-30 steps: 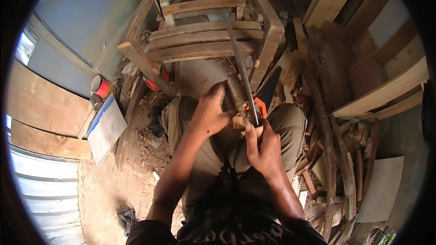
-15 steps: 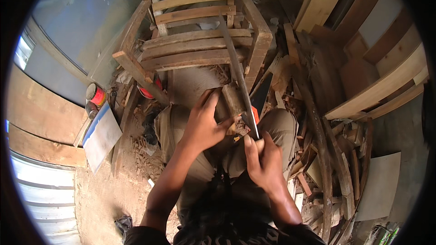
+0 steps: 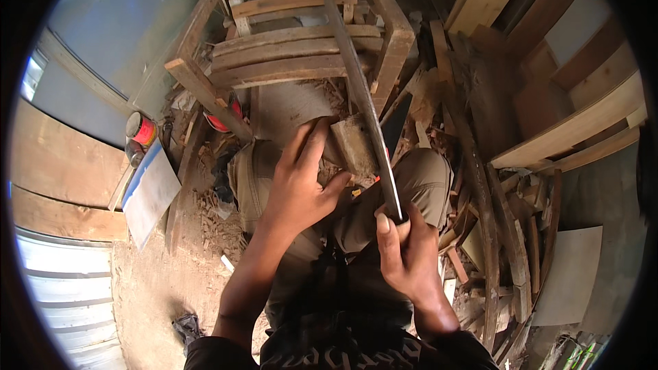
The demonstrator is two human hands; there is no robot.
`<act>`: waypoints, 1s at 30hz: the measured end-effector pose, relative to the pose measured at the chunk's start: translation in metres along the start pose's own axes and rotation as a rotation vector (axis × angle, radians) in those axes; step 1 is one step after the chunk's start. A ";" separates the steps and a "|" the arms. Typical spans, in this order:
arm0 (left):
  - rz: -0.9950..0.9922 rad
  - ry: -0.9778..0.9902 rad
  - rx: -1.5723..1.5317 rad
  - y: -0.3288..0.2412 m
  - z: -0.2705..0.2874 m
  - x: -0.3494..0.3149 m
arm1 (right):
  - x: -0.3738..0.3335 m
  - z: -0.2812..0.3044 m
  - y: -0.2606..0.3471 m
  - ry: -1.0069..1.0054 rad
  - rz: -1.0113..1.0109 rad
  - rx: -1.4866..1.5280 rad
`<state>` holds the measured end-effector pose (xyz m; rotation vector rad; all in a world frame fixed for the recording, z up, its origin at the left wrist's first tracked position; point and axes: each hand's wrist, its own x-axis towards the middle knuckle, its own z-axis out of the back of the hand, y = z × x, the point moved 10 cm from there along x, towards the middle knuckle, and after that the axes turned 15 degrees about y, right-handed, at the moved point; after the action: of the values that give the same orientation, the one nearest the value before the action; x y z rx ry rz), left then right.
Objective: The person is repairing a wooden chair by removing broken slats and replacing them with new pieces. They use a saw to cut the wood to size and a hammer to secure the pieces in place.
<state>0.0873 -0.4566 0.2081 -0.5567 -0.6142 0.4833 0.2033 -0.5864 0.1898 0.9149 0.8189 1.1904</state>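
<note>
My right hand (image 3: 410, 252) is closed round the pale handle of a hand saw (image 3: 358, 82). The long blade is seen almost edge-on and slants up and away toward the chair; its teeth cannot be made out. Left of the blade, a short wooden block (image 3: 356, 145) lies by my knees, its rough side showing. My left hand (image 3: 301, 181) holds the block's left side, fingers over its far part and thumb near its close edge. The blade passes along the block's right end; whether it touches cannot be told.
A slatted wooden chair (image 3: 295, 72) stands ahead. A red can (image 3: 141, 128) and a white-blue sheet (image 3: 152, 195) are at left. Wood scraps (image 3: 460, 264) and long timbers (image 3: 480, 195) lie at right, beside stacked boards (image 3: 569, 130). Wood chips litter the floor.
My right hand has shifted slightly nearer to me, and the blade tip shows higher against the chair's slats. My left hand stays at the block. The whole view has tilted a little.
</note>
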 end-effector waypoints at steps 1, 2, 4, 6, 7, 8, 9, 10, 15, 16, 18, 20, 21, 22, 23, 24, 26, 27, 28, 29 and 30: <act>0.067 0.045 -0.009 0.011 -0.009 -0.004 | 0.001 -0.007 -0.011 0.012 -0.031 -0.022; 0.121 0.082 -0.015 0.022 -0.018 -0.006 | 0.004 -0.016 -0.027 0.017 -0.051 -0.050; 0.296 0.187 0.081 0.081 -0.052 -0.028 | 0.026 -0.042 -0.045 0.069 -0.003 -0.057; 0.292 0.213 -0.015 0.072 -0.053 -0.034 | 0.027 -0.044 -0.061 0.057 0.000 -0.030; 0.298 0.232 -0.060 0.068 -0.052 -0.038 | 0.025 -0.046 -0.060 0.049 -0.006 -0.004; 0.264 0.237 -0.044 0.066 -0.041 -0.033 | 0.034 -0.045 -0.059 0.055 -0.016 0.000; 0.303 0.146 -0.500 0.069 -0.033 -0.033 | 0.044 -0.043 -0.055 0.062 -0.013 0.003; 0.355 0.057 -0.725 0.074 -0.026 -0.034 | 0.045 -0.047 -0.060 0.093 -0.049 0.038; 0.477 -0.204 -0.703 0.109 -0.017 -0.034 | 0.066 -0.086 -0.076 0.195 -0.014 0.403; 0.471 -0.239 -0.744 0.114 -0.016 -0.035 | 0.069 -0.097 -0.079 0.260 -0.053 0.613; 0.449 -0.299 -0.823 0.119 -0.011 -0.035 | 0.072 -0.112 -0.077 0.357 -0.104 0.880; 0.502 -0.327 -0.925 0.122 -0.010 -0.034 | 0.080 -0.094 -0.075 0.153 0.079 0.448; 0.527 -0.343 -0.974 0.123 -0.010 -0.035 | 0.081 -0.089 -0.067 0.051 0.170 0.231; 0.501 -0.361 -1.018 0.126 -0.010 -0.036 | 0.075 -0.079 -0.046 0.009 0.149 0.198; 0.509 -0.368 -1.005 0.128 -0.006 -0.036 | 0.072 -0.073 -0.031 -0.020 0.209 0.200; 0.522 -0.372 -0.998 0.126 -0.006 -0.036 | 0.067 -0.067 -0.021 -0.050 0.261 0.198; 0.558 -0.381 -0.973 0.128 -0.007 -0.042 | 0.059 -0.059 -0.002 -0.055 0.326 0.203; 0.570 -0.374 -0.962 0.128 -0.009 -0.041 | 0.063 -0.063 -0.009 -0.028 0.236 0.172; 0.581 -0.368 -0.950 0.129 -0.011 -0.041 | 0.067 -0.069 -0.018 -0.002 0.146 0.141; 0.598 -0.362 -0.953 0.130 -0.014 -0.044 | 0.071 -0.073 -0.028 0.025 0.055 0.111; 0.603 -0.362 -0.953 0.127 -0.012 -0.045 | 0.081 -0.086 -0.048 0.088 0.026 0.102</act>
<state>0.0311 -0.3912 0.1039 -1.6083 -1.0278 0.8667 0.1608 -0.4995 0.1066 0.9640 0.9479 1.2274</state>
